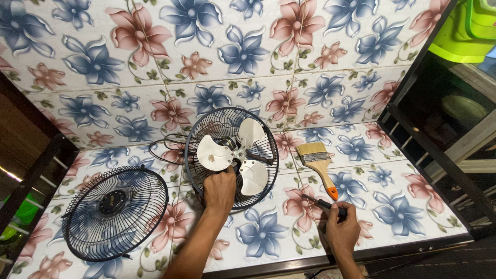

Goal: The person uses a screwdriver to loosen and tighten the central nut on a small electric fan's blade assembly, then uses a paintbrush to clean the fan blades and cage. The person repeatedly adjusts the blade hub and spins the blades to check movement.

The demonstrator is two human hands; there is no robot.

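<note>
Fan (232, 155) stands propped by the left hand (219, 190) clenched on its rim; a slip could tip it onto the brush (319, 164). Right hand (341, 227), beside the fan, pinches a screwdriver (325, 204) that might gouge the counter (413, 206).

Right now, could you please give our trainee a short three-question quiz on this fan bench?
1. True or false: the front grille is still mounted over the blades.
2. Which hand grips the rear guard? A) left hand B) right hand
3. Which tool lies untouched beside the fan?

Key:
1. False; it lies apart, to the left.
2. A; the right hand holds a screwdriver.
3. The paintbrush.
</note>
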